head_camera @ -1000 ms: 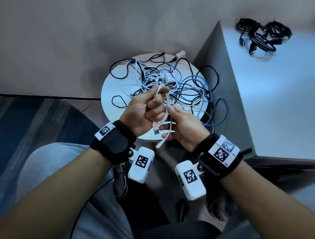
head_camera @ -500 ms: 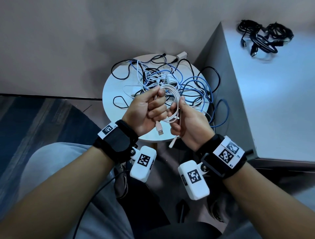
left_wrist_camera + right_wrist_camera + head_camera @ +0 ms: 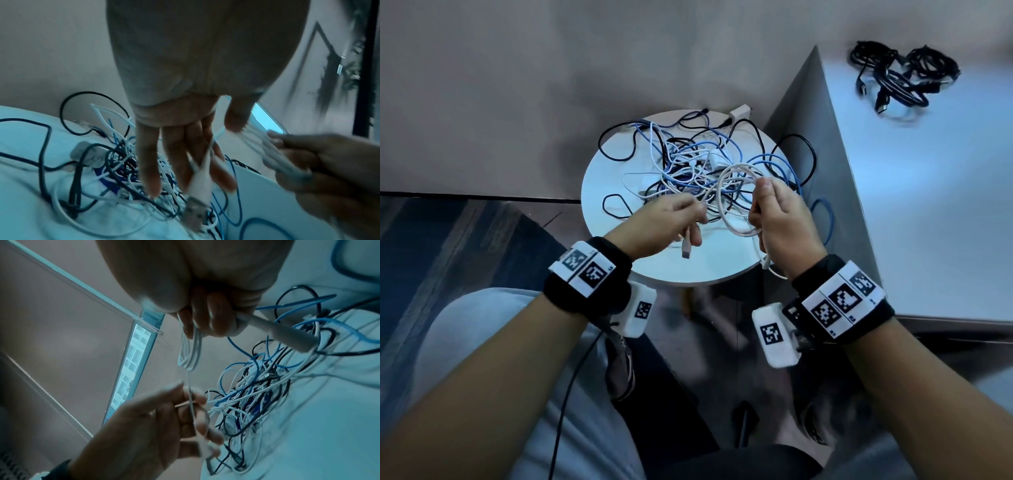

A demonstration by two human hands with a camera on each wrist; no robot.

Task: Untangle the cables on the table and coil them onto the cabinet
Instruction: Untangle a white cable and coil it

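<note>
A white cable (image 3: 736,202), thin and smooth, is gathered into several loose round loops held just above the round white table (image 3: 616,178). The right hand (image 3: 780,219) has its fingers curled round one side of the loops, and one plug end pokes out below its fist. The left hand (image 3: 664,222), just left of the coil, pinches the cable's free tail between thumb and fingertips, its other fingers nearly straight — a USB plug (image 3: 686,248) dangles below them. On the table behind the coil lies a tangle of cables (image 3: 688,161): black, white and blue strands crossing in a dense knot, with some black and blue loops spilling over the table's right edge. Right of the table stands a pale cabinet (image 3: 928,205) — near its far corner rests a bundle of black cables (image 3: 897,78).
</note>
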